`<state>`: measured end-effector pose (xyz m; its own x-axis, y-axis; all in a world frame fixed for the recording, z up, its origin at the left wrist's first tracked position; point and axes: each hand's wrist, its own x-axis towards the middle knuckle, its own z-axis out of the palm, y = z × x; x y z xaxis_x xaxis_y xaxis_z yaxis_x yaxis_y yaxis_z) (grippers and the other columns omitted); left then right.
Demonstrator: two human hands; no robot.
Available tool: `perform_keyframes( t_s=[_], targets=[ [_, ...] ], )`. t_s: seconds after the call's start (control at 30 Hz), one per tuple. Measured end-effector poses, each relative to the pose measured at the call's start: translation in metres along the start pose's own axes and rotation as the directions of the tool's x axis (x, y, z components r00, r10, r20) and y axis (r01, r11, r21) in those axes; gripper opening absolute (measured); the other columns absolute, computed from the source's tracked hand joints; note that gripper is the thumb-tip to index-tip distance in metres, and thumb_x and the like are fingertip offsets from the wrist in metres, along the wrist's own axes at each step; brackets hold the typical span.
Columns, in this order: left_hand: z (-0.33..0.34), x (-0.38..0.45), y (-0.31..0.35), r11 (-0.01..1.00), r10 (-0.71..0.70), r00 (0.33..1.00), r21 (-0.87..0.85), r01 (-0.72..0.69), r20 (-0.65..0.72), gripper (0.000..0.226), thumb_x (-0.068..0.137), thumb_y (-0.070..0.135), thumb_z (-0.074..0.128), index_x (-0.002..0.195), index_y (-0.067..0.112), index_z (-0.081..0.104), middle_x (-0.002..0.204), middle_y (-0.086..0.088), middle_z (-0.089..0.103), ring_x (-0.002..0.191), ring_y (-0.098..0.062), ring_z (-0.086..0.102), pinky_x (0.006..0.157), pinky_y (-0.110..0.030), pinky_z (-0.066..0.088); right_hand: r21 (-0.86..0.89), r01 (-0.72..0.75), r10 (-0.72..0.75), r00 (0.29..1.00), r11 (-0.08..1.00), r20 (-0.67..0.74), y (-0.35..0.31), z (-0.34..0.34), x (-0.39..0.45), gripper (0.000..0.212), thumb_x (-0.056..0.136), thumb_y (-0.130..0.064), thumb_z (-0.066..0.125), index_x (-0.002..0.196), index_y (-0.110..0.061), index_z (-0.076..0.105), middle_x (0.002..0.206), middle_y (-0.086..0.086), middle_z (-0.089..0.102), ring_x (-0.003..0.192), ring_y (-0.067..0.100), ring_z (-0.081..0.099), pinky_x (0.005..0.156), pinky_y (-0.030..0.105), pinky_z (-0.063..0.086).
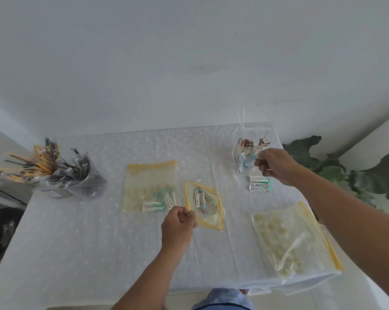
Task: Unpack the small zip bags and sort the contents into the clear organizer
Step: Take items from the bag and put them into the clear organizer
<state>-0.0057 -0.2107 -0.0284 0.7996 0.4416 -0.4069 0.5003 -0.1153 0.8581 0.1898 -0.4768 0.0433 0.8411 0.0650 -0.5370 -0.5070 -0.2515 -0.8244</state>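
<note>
Far out beyond the left hand's grip, a clear cup of stick packets [55, 173] stands untouched. Nearer that grip lies a zip bag with green-labelled tubes [150, 186]. The left hand [178, 224] pinches the edge of an opened yellow-rimmed zip bag [204, 205], holding its mouth agape; a few blue-capped tubes remain inside, just past the fingertips. The right hand [275, 166] is curled at the clear organizer [249, 153], apparently dropping in a blue item, though whether it holds anything I cannot tell. Below that hand lie two green tubes [259, 184]; nearer the body rests an empty-looking bag [294, 238].

The step looks like transferring blue tubes; next, the right hand should return to the held bag.

The organizer's dividers blur into the background, and labels are unreadable.
</note>
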Motion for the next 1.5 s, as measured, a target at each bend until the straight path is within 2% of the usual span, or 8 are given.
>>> perform_keyframes(
  t_s=[0.23,0.4,0.63,0.8,0.93,1.07,1.27,1.5],
  targets=[
    [-0.001,0.001,-0.001,1.000,-0.006,1.000,-0.022,0.006,0.000,0.010,0.091,0.020,0.072,0.087,0.014,0.066,0.077,-0.002,0.076,0.068,-0.014,0.077,0.080,-0.051,0.063,-0.109,-0.038,0.009,0.967,0.993,-0.254,-0.005,0.008,0.035,0.023,0.105,-0.017,0.048,0.102,-0.004,0.066,0.089,0.013,0.075,0.059,0.019,0.061,0.048,0.027,0.048],
    [-0.002,0.002,-0.001,0.999,-0.006,1.000,-0.035,0.006,0.001,0.010,0.091,0.020,0.073,0.087,0.013,0.066,0.078,-0.003,0.076,0.069,-0.013,0.077,0.081,-0.050,0.064,-0.370,-0.085,-0.076,0.913,0.925,-0.400,-0.004,0.014,0.038,0.030,0.103,-0.028,0.053,0.096,-0.005,0.071,0.081,0.010,0.076,0.058,0.020,0.065,0.053,0.030,0.053],
    [-0.005,0.004,0.000,0.999,-0.006,1.000,-0.036,0.006,0.003,0.009,0.091,0.019,0.073,0.089,0.013,0.066,0.081,-0.006,0.077,0.069,-0.015,0.078,0.079,-0.049,0.064,-0.630,-0.050,-0.142,0.958,0.775,-0.249,-0.011,0.017,0.034,0.033,0.099,-0.043,0.058,0.090,-0.012,0.067,0.080,0.003,0.075,0.061,0.015,0.072,0.052,0.025,0.046],
    [-0.005,0.006,-0.001,0.999,-0.008,1.000,-0.049,0.009,0.008,0.010,0.090,0.018,0.073,0.086,0.013,0.066,0.076,-0.005,0.077,0.069,-0.017,0.078,0.079,-0.050,0.064,-0.702,0.024,-0.302,0.913,0.712,-0.275,-0.017,0.027,0.020,0.023,0.099,-0.041,0.053,0.095,-0.020,0.062,0.083,-0.002,0.069,0.073,0.018,0.067,0.068,0.032,0.053],
    [-0.004,0.006,-0.002,0.996,-0.023,1.000,-0.084,0.025,0.020,0.010,0.089,0.020,0.074,0.086,0.013,0.067,0.074,-0.002,0.077,0.071,-0.018,0.078,0.081,-0.051,0.064,-0.597,0.425,-0.445,0.887,0.680,0.124,-0.012,0.076,-0.017,0.013,0.100,-0.027,0.061,0.097,-0.018,0.070,0.079,-0.005,0.072,0.058,-0.001,0.062,0.057,0.020,0.045],
    [-0.001,0.006,-0.004,0.995,-0.027,0.999,-0.095,0.029,0.027,0.013,0.088,0.021,0.076,0.086,0.013,0.066,0.070,0.001,0.076,0.071,-0.019,0.078,0.080,-0.052,0.064,-0.583,0.436,-0.126,0.860,0.685,0.495,0.020,0.138,-0.042,0.017,0.097,-0.020,0.058,0.101,-0.016,0.075,0.086,-0.005,0.078,0.047,0.007,0.066,0.052,0.026,0.055],
    [0.001,0.007,-0.001,1.000,-0.004,1.000,-0.029,0.005,0.021,0.011,0.090,0.020,0.073,0.086,0.015,0.065,0.075,-0.004,0.076,0.068,-0.014,0.076,0.078,-0.047,0.064,-0.913,0.164,-0.100,0.986,0.373,0.136,0.047,0.185,-0.026,0.019,0.094,-0.031,0.051,0.100,-0.021,0.065,0.095,0.000,0.064,0.087,0.024,0.065,0.068,0.030,0.046],
    [0.000,0.007,-0.007,0.996,-0.048,0.999,0.076,0.048,0.001,0.007,0.087,0.023,0.072,0.084,0.020,0.066,0.077,0.000,0.074,0.074,-0.018,0.073,0.072,-0.044,0.063,-0.700,-0.146,0.037,0.985,0.699,-0.169,0.073,0.219,-0.025,0.008,0.091,-0.020,0.057,0.096,-0.016,0.062,0.096,0.003,0.066,0.084,0.026,0.063,0.074,0.035,0.052]
  ],
)
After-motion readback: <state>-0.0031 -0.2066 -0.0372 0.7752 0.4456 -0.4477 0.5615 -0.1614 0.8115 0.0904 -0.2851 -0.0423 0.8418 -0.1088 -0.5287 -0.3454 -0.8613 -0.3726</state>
